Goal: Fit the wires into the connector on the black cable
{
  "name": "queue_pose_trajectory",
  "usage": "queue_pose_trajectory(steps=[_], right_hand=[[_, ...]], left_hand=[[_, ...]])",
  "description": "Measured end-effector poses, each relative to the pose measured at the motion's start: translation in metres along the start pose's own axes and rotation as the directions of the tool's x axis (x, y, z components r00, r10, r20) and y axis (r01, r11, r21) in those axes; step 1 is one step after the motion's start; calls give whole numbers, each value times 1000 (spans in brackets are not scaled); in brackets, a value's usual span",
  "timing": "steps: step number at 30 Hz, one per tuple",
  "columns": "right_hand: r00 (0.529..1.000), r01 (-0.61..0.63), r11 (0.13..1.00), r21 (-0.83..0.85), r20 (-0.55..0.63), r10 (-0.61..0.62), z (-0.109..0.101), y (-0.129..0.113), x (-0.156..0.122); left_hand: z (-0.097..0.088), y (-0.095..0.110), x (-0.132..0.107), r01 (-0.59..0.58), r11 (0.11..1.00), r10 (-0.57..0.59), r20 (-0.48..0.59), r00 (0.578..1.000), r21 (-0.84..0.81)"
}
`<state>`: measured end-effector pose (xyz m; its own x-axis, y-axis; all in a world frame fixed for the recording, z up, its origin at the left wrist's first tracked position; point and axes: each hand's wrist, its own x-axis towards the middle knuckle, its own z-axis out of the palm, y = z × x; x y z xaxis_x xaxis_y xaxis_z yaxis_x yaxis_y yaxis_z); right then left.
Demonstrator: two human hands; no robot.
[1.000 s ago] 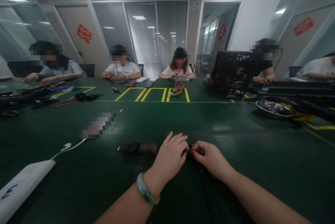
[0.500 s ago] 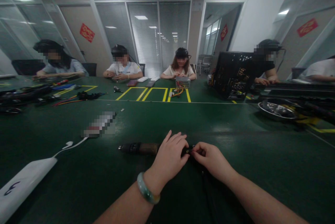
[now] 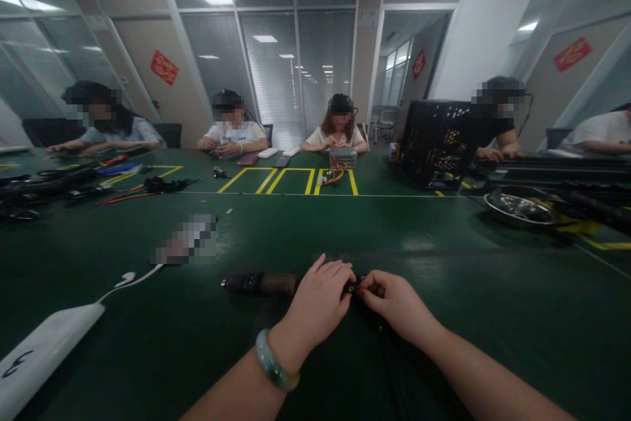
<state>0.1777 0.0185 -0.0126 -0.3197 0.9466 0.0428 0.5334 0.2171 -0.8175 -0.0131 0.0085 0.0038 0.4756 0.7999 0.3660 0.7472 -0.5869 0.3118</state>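
Note:
A long dark cylindrical tool (image 3: 279, 284) with a brown middle and a metal tip lies across the green table, tip to the left. It looks like a corded electric screwdriver. My left hand (image 3: 323, 296), with a jade-coloured bangle at the wrist, is wrapped over its right part and hides much of it. At the tool's right end, my right hand (image 3: 394, 303) has thumb and forefinger pinched together. What lies between those fingertips is small, dark and mostly hidden. A black cable (image 3: 387, 355) runs from below my right hand toward the near edge.
A white power bank (image 3: 49, 349) with a white cord (image 3: 133, 280) leads to a blurred-out phone (image 3: 187, 240) on the left. Dark cables (image 3: 44, 178) lie farther left. A metal bowl (image 3: 517, 209) and a black computer case (image 3: 434, 145) stand right. Several people sit opposite.
The view has tilted slightly upward, so most things sit a little lower. Both hands keep their places at the tool, with only slight finger movement.

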Motion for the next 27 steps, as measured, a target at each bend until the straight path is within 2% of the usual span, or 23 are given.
queue_pose_trajectory(steps=[6,15,21,27], right_hand=[[1000,-7,1000,19,16,7,0,1,-1],[1000,-8,999,32,29,7,-1,4,1],[999,-19,999,26,26,19,-5,-3,-2],[999,-16,999,48,33,14,-4,0,-1]], left_hand=[[-3,2,0,36,999,-36,5,999,19],[-5,1,1,-6,1000,6,15,1000,13],[-6,0,1,0,1000,0,27,1000,5],[-5,-1,2,1,1000,-2,62,998,2]])
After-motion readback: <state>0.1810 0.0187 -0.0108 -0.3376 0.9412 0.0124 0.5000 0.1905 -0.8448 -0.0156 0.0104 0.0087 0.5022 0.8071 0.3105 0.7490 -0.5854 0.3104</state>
